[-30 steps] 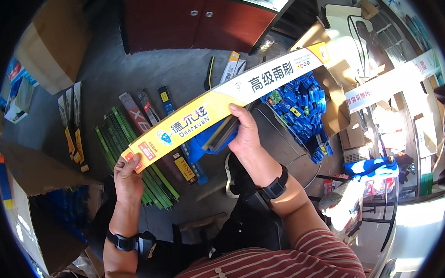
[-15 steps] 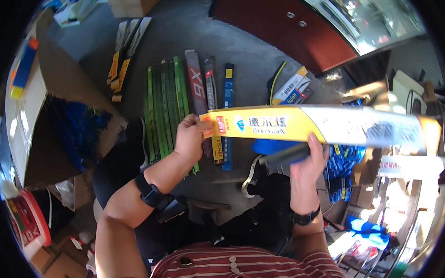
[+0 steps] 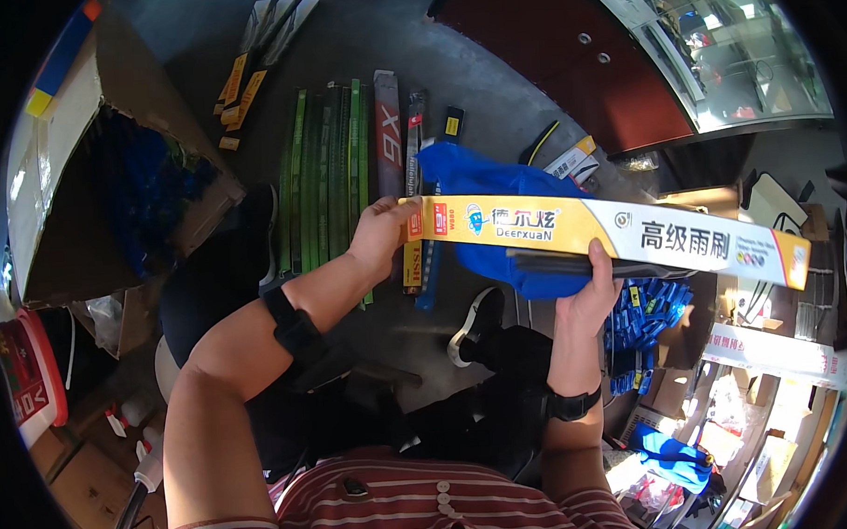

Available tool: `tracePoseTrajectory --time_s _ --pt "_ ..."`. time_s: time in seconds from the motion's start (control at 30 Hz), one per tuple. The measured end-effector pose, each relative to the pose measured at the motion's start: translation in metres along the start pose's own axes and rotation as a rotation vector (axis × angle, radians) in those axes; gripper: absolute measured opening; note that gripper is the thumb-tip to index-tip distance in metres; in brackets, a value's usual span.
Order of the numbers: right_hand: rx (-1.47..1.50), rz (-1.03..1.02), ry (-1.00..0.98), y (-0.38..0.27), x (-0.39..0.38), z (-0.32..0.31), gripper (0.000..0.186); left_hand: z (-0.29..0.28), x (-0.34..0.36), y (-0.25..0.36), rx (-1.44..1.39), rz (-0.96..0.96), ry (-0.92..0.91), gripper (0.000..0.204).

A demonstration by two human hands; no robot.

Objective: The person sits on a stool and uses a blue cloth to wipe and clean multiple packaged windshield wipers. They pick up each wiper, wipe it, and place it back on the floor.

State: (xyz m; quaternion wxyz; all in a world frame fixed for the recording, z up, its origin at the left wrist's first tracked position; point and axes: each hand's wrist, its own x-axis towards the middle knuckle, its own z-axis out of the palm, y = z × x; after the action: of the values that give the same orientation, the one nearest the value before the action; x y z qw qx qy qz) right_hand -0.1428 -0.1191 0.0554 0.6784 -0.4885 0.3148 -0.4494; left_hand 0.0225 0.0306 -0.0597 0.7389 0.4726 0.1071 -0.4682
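Note:
A long, flat yellow-and-white wiper blade box spans the space before me, its printed side up. My left hand pinches its left end between thumb and fingers. Under its middle, my right hand is closed, the thumb on the box's lower edge. Along the underside runs a black wiper blade, also in my right hand's grip; its far end is hidden. Behind the box a blue plastic bag billows, partly covered by it.
Several long green sleeves lie on the floor beside a grey box. A cardboard box with blue packages stands left. At right are blue packets. A dark red cabinet is at the back; yellow-tipped sleeves lie far left.
The box has tilted so its printed face shows more fully, and its right end sits lower. More of the blue bag now spreads above and behind it. Both hands keep their hold.

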Motion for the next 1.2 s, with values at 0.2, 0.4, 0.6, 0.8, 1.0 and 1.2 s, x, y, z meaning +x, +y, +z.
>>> tracePoseTrajectory --time_s 0.2,0.4,0.6,0.8,1.0,1.2 --pt "0.088 -0.017 0.087 -0.008 0.016 -0.013 0.044 -0.002 -0.008 0.015 -0.173 -0.075 -0.109 0.029" --pt "0.164 0.013 0.087 -0.013 0.023 -0.019 0.043 -0.004 -0.016 0.016 -0.191 0.078 -0.345 0.025" --pt "0.166 0.067 0.193 -0.014 0.025 -0.015 0.046 0.008 -0.028 0.038 0.125 0.262 -0.411 0.025" --pt "0.190 0.049 0.184 -0.017 0.020 -0.015 0.046 0.016 -0.033 0.028 -0.019 0.207 -0.253 0.022" --pt "-0.018 -0.169 0.096 -0.024 -0.006 -0.003 0.047 0.008 -0.025 0.014 0.072 0.086 -0.266 0.028" --pt "-0.674 -0.725 0.091 -0.055 -0.047 0.003 0.047 0.036 -0.064 0.025 -0.018 0.157 -0.514 0.042"
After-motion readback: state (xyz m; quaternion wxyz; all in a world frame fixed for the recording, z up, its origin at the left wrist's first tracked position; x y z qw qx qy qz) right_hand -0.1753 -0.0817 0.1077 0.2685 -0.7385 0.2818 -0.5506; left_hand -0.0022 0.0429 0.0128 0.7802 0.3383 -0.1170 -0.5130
